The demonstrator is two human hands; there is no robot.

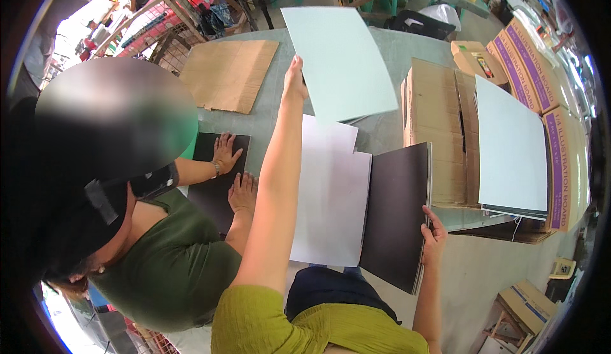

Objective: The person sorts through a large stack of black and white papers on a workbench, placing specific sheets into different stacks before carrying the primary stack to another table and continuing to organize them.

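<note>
My left hand point(295, 79) is raised at arm's length over the far side of the table, closed on the left edge of a white board point(344, 61). Its fingers are mostly behind the board. On the right, my right hand point(435, 238) grips the outer edge of a stack of black boards point(394, 211), held tilted with a black face showing. Between my arms, white boards point(331, 195) lie at the table's near edge, the upper ones overlapping unevenly. The black stack's left edge meets them.
At left, a co-worker's hands point(227, 157) press flat on a black board point(210, 185). Flat cardboard point(229, 74) lies on the grey table point(267, 115). To the right stand a cardboard box point(439, 131), a white-topped stack of boards point(512, 150) and several printed cartons point(566, 169).
</note>
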